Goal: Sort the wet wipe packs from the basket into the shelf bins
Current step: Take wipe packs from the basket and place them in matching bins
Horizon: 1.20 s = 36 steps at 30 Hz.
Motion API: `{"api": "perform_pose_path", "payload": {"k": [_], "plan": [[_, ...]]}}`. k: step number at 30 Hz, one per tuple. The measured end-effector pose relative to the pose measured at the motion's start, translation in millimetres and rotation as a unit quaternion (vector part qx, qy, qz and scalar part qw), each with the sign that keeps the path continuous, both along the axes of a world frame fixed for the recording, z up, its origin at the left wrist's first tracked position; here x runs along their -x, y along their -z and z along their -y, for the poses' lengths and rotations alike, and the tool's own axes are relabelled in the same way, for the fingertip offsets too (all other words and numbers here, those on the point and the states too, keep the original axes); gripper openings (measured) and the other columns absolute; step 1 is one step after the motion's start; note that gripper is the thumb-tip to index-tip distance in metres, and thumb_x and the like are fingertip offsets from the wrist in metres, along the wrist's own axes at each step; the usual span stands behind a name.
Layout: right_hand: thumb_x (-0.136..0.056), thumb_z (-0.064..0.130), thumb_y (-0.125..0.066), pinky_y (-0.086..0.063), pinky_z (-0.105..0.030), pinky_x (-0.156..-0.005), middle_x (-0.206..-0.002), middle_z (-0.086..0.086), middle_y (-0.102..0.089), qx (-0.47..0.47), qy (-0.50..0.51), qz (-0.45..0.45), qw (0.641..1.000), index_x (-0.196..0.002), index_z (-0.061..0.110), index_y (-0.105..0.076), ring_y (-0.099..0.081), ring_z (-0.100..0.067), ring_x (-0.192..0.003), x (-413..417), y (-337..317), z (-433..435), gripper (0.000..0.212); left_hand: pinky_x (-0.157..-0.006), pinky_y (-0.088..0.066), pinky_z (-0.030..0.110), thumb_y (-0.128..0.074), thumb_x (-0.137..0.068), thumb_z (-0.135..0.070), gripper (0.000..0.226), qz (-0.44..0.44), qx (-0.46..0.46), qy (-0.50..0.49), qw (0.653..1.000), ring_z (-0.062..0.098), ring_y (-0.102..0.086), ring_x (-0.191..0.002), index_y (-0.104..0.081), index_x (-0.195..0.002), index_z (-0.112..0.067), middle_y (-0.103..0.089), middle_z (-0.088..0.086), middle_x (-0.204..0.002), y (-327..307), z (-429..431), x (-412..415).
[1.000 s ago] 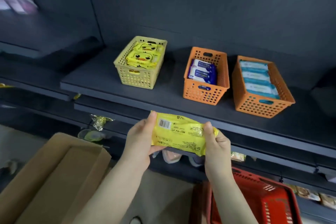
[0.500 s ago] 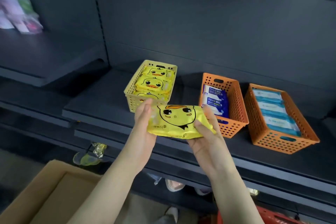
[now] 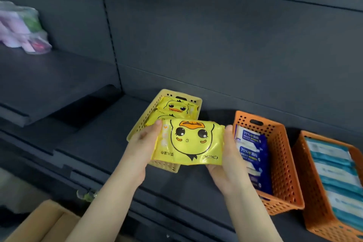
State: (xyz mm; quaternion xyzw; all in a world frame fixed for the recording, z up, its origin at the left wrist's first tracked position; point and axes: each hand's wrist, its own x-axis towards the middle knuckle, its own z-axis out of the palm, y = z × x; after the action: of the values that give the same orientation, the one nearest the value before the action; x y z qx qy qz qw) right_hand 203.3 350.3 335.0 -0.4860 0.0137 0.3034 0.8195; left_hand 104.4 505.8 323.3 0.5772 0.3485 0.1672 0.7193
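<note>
I hold a yellow wet wipe pack (image 3: 189,142) with a duck face, upside down, above the near end of the yellow bin (image 3: 137,126). My left hand (image 3: 142,148) grips its left edge, thumb on top. My right hand (image 3: 228,160) grips its right edge from below. Yellow duck packs (image 3: 175,107) lie in the yellow bin. The middle orange bin (image 3: 282,155) holds dark blue packs (image 3: 252,149). The right orange bin (image 3: 309,198) holds several light blue packs (image 3: 337,175). The basket is out of view.
The bins stand on a dark shelf (image 3: 110,135) with a dark back wall. A higher shelf at left carries a blurred plastic bag (image 3: 21,27). A cardboard box (image 3: 39,224) sits at the bottom left, below the shelf edges.
The view has risen and closed in on the shelf. Both hands have carried the pack up and forward over the yellow bin, after turning its duck face upward.
</note>
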Motion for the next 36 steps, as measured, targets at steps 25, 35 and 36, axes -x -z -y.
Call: {"api": "perform_pose_path", "payload": {"k": [25, 35, 36], "plan": [[-0.099, 0.025, -0.051, -0.027, -0.017, -0.044, -0.047, 0.005, -0.035, 0.405, 0.336, 0.403, 0.749, -0.054, 0.017, -0.038, -0.036, -0.007, -0.046, -35, 18, -118, 0.048, -0.073, -0.054, 0.045, -0.044, -0.100, -0.038, 0.039, 0.126, -0.198, -0.006, 0.972, 0.028, -0.065, -0.078, -0.066, -0.079, -0.014, -0.067, 0.007, -0.077, -5, -126, -56], [-0.096, 0.039, -0.050, -0.051, -0.026, -0.065, -0.080, 0.012, -0.065, 0.413, 0.216, 0.425, 0.776, -0.094, 0.019, -0.060, -0.062, 0.000, -0.073, -41, 8, -121, 0.022, -0.057, -0.035, 0.026, -0.049, -0.098, -0.032, 0.043, 0.196, -0.269, 0.172, 0.927, 0.010, -0.043, -0.059, -0.051, -0.073, 0.002, -0.047, 0.008, -0.062, -32, -163, -66], [-0.095, 0.042, -0.051, -0.055, -0.028, -0.077, -0.094, 0.013, -0.067, 0.395, 0.152, 0.429, 0.798, -0.108, 0.020, -0.060, -0.064, 0.001, -0.088, -43, 3, -120, 0.027, -0.056, -0.031, 0.023, -0.049, -0.098, -0.031, 0.043, 0.202, -0.324, 0.219, 0.898, 0.007, -0.038, -0.058, -0.047, -0.069, 0.000, -0.041, 0.000, -0.059, -39, -165, -71]]}}
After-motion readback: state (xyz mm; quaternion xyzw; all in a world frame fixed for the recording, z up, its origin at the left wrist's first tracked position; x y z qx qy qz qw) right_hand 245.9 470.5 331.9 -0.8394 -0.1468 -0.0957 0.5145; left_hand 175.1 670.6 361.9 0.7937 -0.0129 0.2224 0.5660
